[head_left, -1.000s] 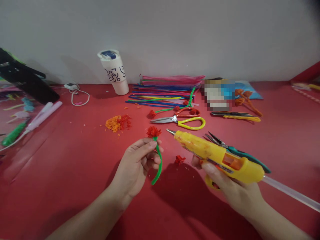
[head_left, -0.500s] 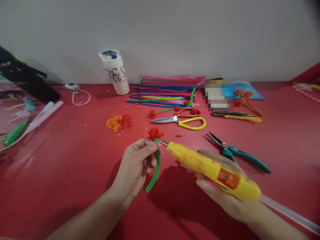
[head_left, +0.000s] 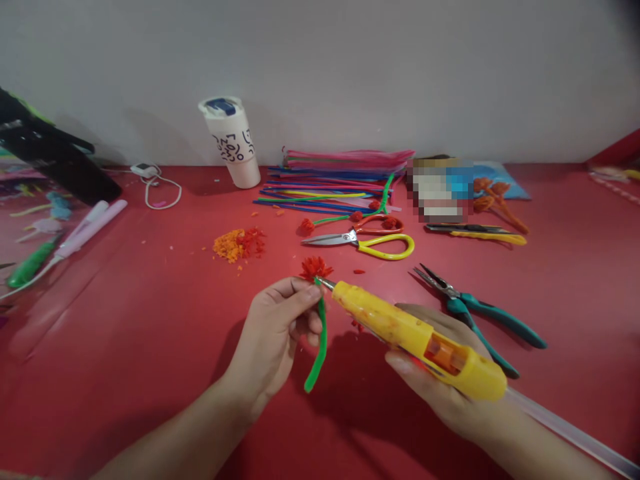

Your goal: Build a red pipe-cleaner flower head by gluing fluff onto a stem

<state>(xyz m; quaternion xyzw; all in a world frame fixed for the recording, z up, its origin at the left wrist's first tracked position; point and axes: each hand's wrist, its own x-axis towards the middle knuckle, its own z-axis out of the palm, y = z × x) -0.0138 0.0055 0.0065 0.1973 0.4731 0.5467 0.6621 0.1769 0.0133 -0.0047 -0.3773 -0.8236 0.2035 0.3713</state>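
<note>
- Found left grip [head_left: 273, 323] narrow, pinching green stem [head_left: 323, 350] just below red flower [head_left: 315, 268].
- Found right grip [head_left: 445, 400] wrapped around glue gun [head_left: 380, 313], with glue stick [head_left: 560, 421] protruding from the rear; trigger hidden from view.
- Located flower above the left grip, head up, raised off the desk [head_left: 175, 320]; stem hanging beneath, curving left at the lower end.
- Recorded change: nozzle [head_left: 327, 284], apart and to the right of the flower a second ago, now brought in to the flower's base, apparently touching.
- Judged accordingly: gluing in hand where flower meets stem; bond unconfirmed, no glue discernible.
- Noted near the nozzle: loose red piece [head_left: 359, 271] on the desk.
- Noted to the right: pliers [head_left: 453, 293], jaws parted.
- Noted beyond the flower: scissors [head_left: 353, 237]; farther left, orange and red clippings [head_left: 230, 247].
- Noted by the wall [head_left: 375, 80]: pipe cleaners [head_left: 345, 160] and tumbler [head_left: 245, 172].
</note>
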